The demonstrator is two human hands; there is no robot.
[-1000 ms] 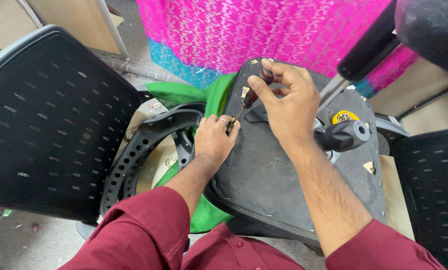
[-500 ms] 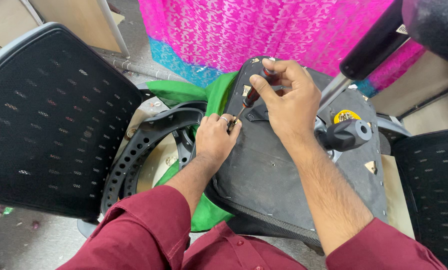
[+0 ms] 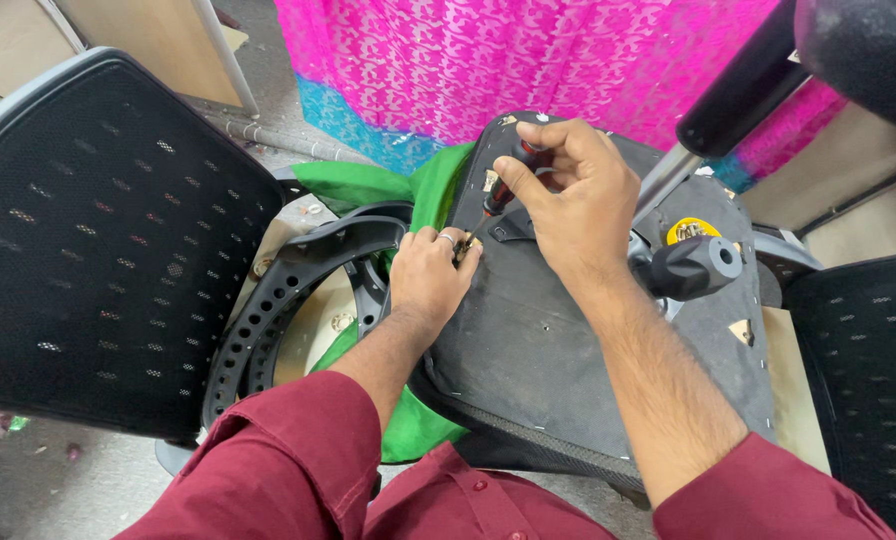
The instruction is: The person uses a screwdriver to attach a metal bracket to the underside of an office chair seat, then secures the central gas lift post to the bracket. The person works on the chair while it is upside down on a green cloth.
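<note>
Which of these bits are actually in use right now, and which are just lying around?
In use:
right hand gripping the screwdriver
left hand steadying its tip
upturned seat base

Lying about:
mesh chair back
perforated black frame
green cloth
pink patterned fabric

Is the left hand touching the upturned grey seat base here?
Touching. The head view shows the left hand resting flat on the edge of the grey seat base, fingers by the screwdriver tip.
</note>
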